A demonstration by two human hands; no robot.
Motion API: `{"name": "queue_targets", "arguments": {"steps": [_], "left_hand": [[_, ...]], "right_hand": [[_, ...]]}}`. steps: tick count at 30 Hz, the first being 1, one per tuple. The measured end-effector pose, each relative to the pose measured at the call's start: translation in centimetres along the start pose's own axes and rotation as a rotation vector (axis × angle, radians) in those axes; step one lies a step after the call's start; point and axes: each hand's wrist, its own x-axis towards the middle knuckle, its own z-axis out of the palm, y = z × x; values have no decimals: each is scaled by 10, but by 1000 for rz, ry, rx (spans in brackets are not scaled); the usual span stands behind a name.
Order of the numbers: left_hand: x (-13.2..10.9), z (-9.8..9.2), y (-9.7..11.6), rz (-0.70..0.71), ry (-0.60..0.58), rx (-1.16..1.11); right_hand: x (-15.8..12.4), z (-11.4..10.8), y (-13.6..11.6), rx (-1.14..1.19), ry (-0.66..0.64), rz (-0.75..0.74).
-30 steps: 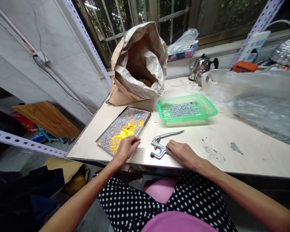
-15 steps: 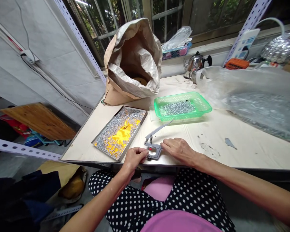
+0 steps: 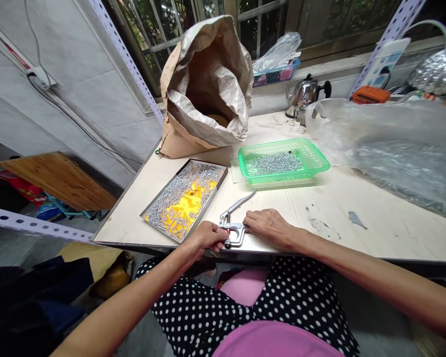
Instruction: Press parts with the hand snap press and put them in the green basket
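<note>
Grey snap pliers [image 3: 238,237] stand at the table's front edge, with the C-shaped jaw toward me and the long lever [image 3: 240,202] slanting up to the right. My right hand [image 3: 269,227] has its fingers curled against the right side of the pliers' frame, holding it. At the jaw's left side my left hand [image 3: 210,237] pinches with thumb and fingertips beside a small red part. Whatever lies between those fingertips is too small and hidden to name. Left of the pliers is a shallow tray [image 3: 204,210] of small metal pieces on a yellow bottom.
Behind the pliers sits a green plastic basket [image 3: 321,166] with many small metal pieces. A large open paper sack [image 3: 204,134] stands at the back left. A clear plastic bag [image 3: 405,158] covers the right side, near a metal kettle [image 3: 306,96]. A grey scrap [image 3: 357,219] lies on the table.
The pliers' lever has swung, its tip now lower and further left. My left fingertips sit closer into the jaw, covering more of its left side. The view has shifted slightly.
</note>
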Motion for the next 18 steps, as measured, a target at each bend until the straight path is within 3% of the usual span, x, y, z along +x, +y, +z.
{"name": "queue_targets", "arguments": {"steps": [6, 18], "left_hand": [[2, -3, 5, -133, -78, -12], [-6, 11, 1, -186, 28, -233]], "right_hand": [[3, -8, -2, 34, -83, 41], [0, -8, -5, 33, -102, 59]]}}
